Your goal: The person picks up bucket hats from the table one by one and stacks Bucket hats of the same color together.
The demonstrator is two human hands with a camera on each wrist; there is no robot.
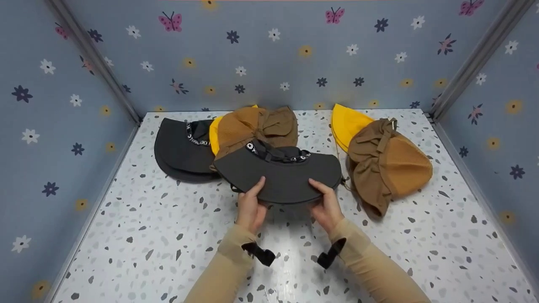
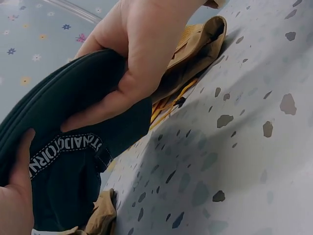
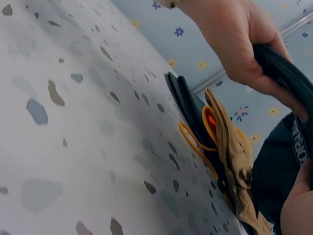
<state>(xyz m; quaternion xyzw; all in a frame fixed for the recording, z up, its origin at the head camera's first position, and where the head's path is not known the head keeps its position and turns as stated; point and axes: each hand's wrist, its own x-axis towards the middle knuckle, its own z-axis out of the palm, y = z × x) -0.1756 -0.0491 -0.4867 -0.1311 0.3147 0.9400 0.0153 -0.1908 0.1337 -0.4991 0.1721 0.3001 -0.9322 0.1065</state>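
Tan sleeves point(image 1: 229, 263) nearest, a black strap point(image 1: 262, 254) at each wrist. Between the hands: held hat point(image 1: 290, 181), dark, wide-brimmed, up off the table point(image 1: 139, 240), lettered band point(image 1: 297, 158) on the side away from the person. Left hand point(image 1: 252, 209) and right hand point(image 1: 327, 209) each pinch the near edge of the brim, 1 thumb on top, fingers under, grip narrow on the cloth.

Beyond the left hand, out to its left, group 1: dark hat point(image 1: 179, 149), yellow hat point(image 1: 214, 135) mostly covered, brown hat point(image 1: 238, 124) over it. Held hat overlaps that brown hat in the head view; cannot tell if they touch. Beyond the right hand, to its right, group 2: yellow cap point(image 1: 349, 122), brown cap point(image 1: 406, 168) lying partly over it.

Progress, as I judge it: well along. 5 hats down in 2 groups; 1 in hand, not yet set with either. Group 1 shows 3 colours, group 2 only 2, no dark visible, so held hat looks like what is left. Anything under the stacks: uncounted. Farthest past the hands: flowered wall point(image 1: 269, 94).
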